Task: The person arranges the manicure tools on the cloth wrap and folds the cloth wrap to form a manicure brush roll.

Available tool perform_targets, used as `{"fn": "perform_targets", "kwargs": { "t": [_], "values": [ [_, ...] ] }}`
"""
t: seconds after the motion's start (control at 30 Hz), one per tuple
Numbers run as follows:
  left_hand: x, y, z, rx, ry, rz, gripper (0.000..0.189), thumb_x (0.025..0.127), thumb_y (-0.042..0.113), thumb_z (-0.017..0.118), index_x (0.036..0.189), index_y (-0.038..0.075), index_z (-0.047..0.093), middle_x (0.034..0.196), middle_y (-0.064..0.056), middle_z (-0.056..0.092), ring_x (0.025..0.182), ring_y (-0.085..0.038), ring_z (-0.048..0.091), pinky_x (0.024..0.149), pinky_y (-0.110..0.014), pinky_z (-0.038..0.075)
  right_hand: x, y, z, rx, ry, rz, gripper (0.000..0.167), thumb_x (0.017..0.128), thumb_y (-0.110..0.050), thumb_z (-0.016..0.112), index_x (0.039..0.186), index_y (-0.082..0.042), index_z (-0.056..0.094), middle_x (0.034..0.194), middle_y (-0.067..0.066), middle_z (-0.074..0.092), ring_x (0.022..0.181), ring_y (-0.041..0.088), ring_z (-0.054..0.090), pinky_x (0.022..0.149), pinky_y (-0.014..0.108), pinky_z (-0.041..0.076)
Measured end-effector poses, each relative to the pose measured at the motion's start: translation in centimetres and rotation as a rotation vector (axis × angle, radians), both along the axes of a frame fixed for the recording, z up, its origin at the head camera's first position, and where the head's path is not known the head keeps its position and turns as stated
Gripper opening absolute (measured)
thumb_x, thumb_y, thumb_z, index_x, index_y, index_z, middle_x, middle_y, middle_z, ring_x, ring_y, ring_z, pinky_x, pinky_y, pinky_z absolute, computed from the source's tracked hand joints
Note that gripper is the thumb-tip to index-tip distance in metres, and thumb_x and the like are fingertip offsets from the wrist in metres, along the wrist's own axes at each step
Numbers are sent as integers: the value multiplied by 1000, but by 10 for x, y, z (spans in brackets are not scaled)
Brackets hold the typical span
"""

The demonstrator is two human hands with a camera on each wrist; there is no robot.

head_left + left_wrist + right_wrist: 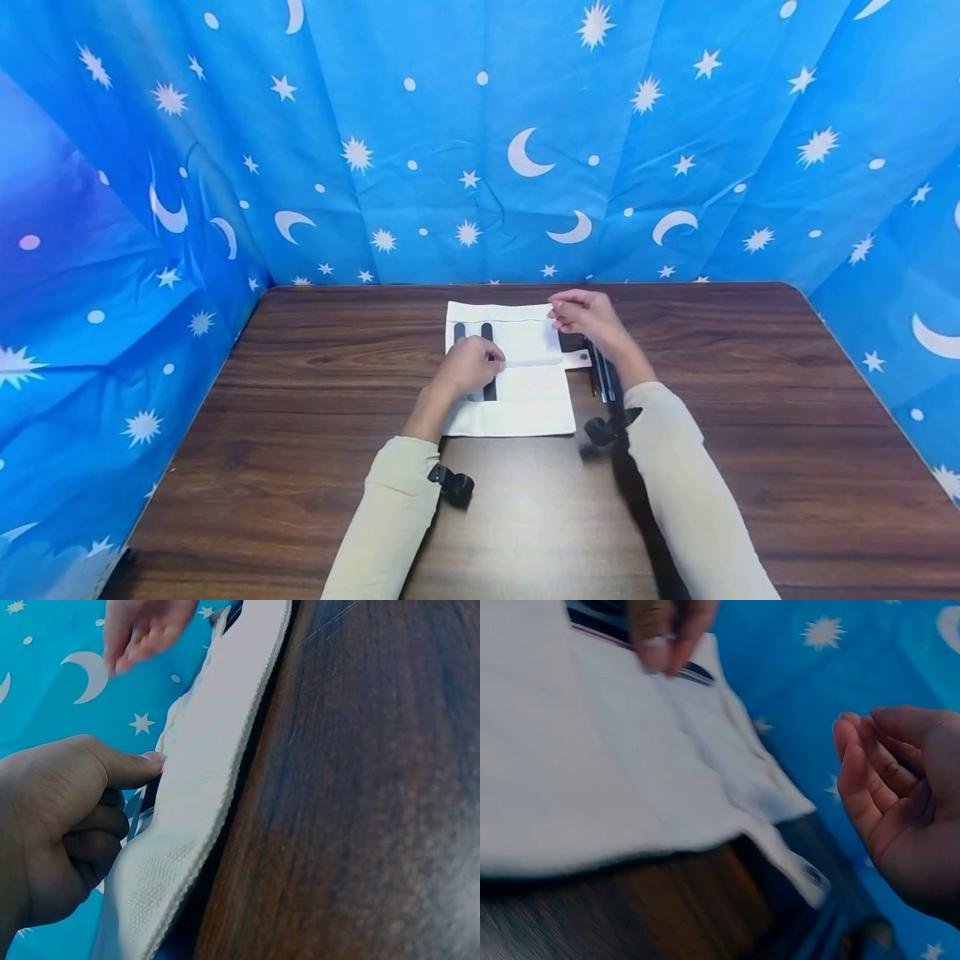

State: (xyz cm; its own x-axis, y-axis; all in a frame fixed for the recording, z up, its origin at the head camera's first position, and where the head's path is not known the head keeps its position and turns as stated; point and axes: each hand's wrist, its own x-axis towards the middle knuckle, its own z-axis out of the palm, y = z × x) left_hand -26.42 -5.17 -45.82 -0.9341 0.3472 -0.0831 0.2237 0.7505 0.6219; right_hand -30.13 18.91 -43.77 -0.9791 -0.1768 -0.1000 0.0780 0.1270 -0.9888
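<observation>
A white fabric tool roll lies spread on the table, its pocket edge running across the middle. Two dark flat strips with rounded ends, one a black strip, stand side by side in its left part. My left hand is over these strips and pinches the pocket edge between thumb and fingers; its thumb shows at the cloth in the left wrist view. Above the roll's far right corner hovers my right hand, fingers loosely bent and holding nothing.
A short strap with a snap sticks out from the roll's right side. Beside it lie several slim dark tools, partly hidden by the right forearm. The brown wooden table meets a blue star-patterned cloth behind.
</observation>
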Motion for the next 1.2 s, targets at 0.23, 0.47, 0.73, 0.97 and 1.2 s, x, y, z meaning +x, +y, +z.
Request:
{"fn": "perform_targets", "kwargs": {
  "t": [0.23,0.47,0.73,0.97,1.2],
  "values": [
    [0,-3,-2,20,7,3,12,96,12,67,98,7,78,85,-5,74,66,-11,52,65,-24,43,23,55,12,88,60,-124,43,104,-11,54,132,21,49,75,-20,69,68,-5,67,69,15,57],
    [2,-6,-3,45,-10,3,13,97,12,65,96,7,77,69,1,60,61,-11,47,59,-23,39,46,81,-1,399,33,-207,34,103,-10,53,123,17,61,93,14,76,67,-6,64,67,16,57],
    [7,-8,-3,71,-24,-2,13,98,12,65,96,7,77,67,3,57,60,-11,47,58,-23,38,62,75,-4,572,-119,-232,38,95,-21,66,117,11,67,69,-7,70,64,-1,62,63,18,52],
    [7,-8,-4,76,-22,-5,13,98,11,64,95,7,76,70,2,59,62,-11,48,59,-23,38,62,63,-5,756,-124,-257,34,89,-30,74,102,1,76,60,-9,65,61,7,57,61,24,44],
    [7,-8,-3,72,-20,-5,13,98,11,64,94,8,76,75,0,64,65,-11,51,61,-23,40,59,62,-6,766,-141,-270,32,89,-27,73,103,1,76,61,-8,68,62,7,59,63,24,44]
  ]
}}
